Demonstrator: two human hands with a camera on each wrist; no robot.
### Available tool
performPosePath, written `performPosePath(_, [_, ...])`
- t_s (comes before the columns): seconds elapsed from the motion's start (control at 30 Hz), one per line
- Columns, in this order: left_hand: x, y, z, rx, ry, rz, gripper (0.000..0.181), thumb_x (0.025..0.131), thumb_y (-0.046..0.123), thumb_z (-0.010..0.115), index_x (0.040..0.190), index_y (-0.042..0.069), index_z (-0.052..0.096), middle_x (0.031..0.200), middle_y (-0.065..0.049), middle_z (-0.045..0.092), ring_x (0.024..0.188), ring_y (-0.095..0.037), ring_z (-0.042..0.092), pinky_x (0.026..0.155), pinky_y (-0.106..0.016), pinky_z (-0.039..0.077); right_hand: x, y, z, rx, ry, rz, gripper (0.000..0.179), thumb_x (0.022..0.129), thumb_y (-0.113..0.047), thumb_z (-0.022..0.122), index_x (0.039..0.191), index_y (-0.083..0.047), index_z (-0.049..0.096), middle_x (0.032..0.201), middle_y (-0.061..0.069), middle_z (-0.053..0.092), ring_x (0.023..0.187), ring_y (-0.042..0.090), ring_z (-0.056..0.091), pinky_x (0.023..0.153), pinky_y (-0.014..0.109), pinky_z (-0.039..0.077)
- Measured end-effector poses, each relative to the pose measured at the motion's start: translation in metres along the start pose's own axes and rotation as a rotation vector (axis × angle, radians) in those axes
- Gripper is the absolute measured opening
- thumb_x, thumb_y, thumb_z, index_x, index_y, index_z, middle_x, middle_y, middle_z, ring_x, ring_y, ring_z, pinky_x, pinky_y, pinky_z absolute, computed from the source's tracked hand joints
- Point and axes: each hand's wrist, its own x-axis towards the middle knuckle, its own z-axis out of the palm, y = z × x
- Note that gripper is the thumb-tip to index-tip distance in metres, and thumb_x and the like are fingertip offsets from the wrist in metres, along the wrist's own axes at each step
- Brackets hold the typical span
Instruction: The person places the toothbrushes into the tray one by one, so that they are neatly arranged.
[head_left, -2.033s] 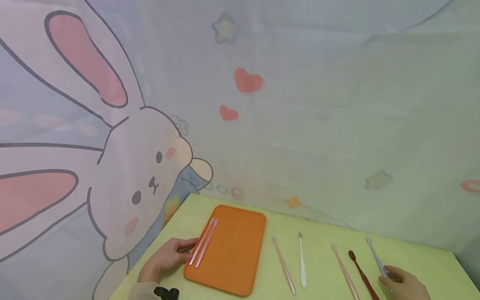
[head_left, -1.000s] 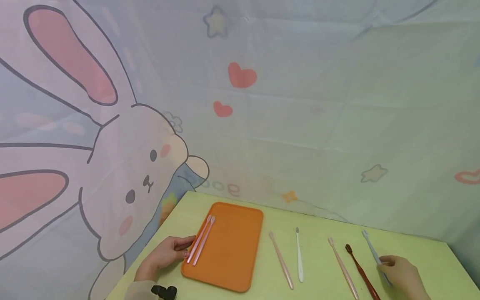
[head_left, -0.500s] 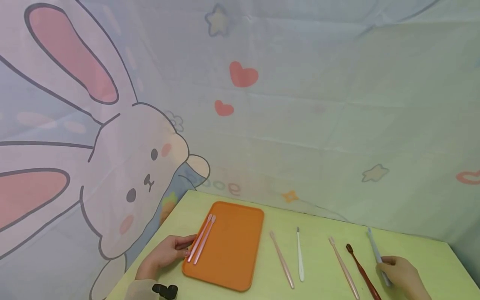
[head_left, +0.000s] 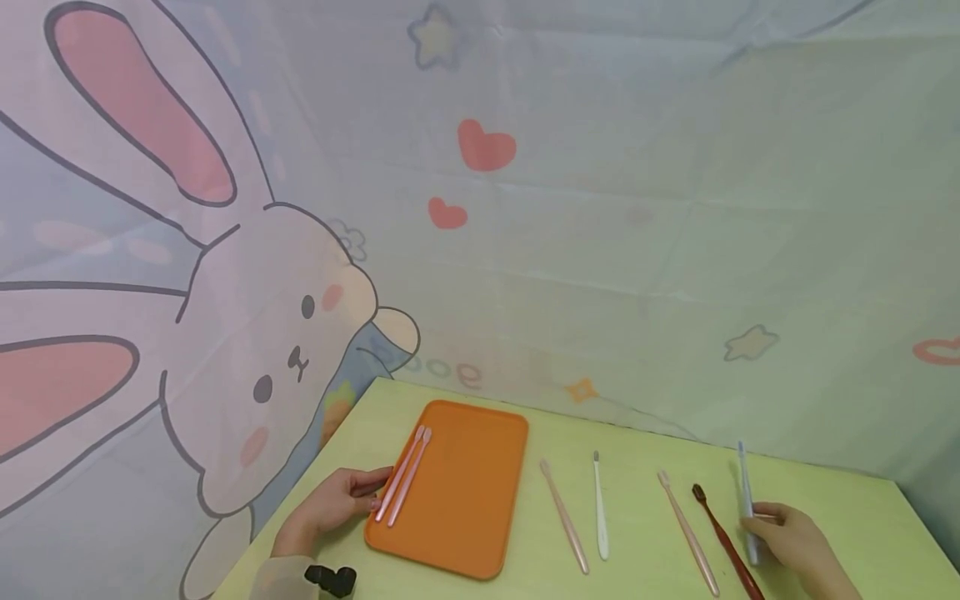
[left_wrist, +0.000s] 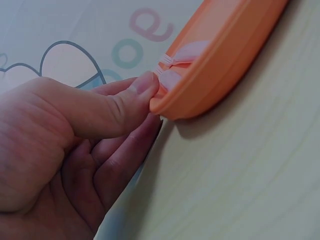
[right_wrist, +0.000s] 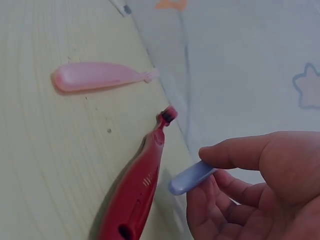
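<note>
My left hand (head_left: 333, 502) grips the left rim of an orange tray (head_left: 465, 492), thumb on top in the left wrist view. Two pink toothbrushes (head_left: 409, 477) lie side by side in the tray along that edge. At the right, my right hand (head_left: 791, 537) pinches a light blue toothbrush (head_left: 746, 483) by its handle between thumb and fingers. In the right wrist view the handle end of this blue toothbrush (right_wrist: 191, 178) sticks out below the thumb. Just left of it lies a dark red-brown toothbrush (head_left: 726, 537).
On the yellow-green table (head_left: 637, 467), a beige-pink toothbrush (head_left: 688, 533) lies beside the brown one. Nearer the tray are a white toothbrush (head_left: 601, 508) and another beige-pink toothbrush (head_left: 565, 517). A rabbit-printed cloth (head_left: 600, 208) hangs behind the table.
The blue toothbrush has turned from leaning left to nearly straight and now looks lifted in my right hand. My left hand stays on the tray; the camera view has shifted slightly.
</note>
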Motion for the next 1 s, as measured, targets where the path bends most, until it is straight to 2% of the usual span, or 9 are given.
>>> performPosePath(0.3, [0.0,0.0,0.0,-0.004,0.007,-0.003,0.057,0.099,0.0,0.072,0.151,-0.01,0.052,0.154,-0.029,0.052,0.143,-0.044,0.05,0.103,-0.026,0.054,-0.008,-0.018,0.01,0.2,-0.086,-0.021,0.073,0.111,-0.021,0.061,0.159,0.019,0.022,0.124,0.021,0.071,0.102,0.023,0.074,0.089,0.039,0.063])
performPosePath(0.6, [0.0,0.001,0.0,0.011,0.011,-0.007,0.056,0.099,0.0,0.072,0.151,-0.01,0.052,0.154,-0.029,0.051,0.143,-0.045,0.05,0.104,-0.029,0.054,-0.016,-0.036,0.036,0.277,-0.042,-0.021,0.072,0.111,-0.026,0.062,0.162,0.01,0.028,0.123,0.01,0.072,0.097,0.011,0.068,0.085,0.028,0.06])
performPosePath(0.73, [0.0,0.0,0.0,0.014,0.015,-0.011,0.057,0.099,0.001,0.072,0.151,-0.01,0.052,0.154,-0.029,0.051,0.143,-0.044,0.05,0.104,-0.028,0.054,-0.02,-0.045,0.051,0.319,-0.033,-0.04,0.067,0.11,-0.021,0.063,0.16,0.011,0.032,0.122,0.011,0.071,0.095,0.013,0.067,0.083,0.029,0.061])
performPosePath(1.0, [0.0,-0.001,-0.001,-0.006,0.013,-0.008,0.057,0.099,0.0,0.071,0.151,-0.011,0.05,0.155,-0.03,0.049,0.144,-0.045,0.048,0.104,-0.027,0.053,-0.019,-0.053,0.078,0.363,-0.05,-0.065,0.064,0.11,-0.021,0.063,0.159,0.01,0.036,0.125,0.012,0.067,0.107,0.019,0.069,0.088,0.029,0.061])
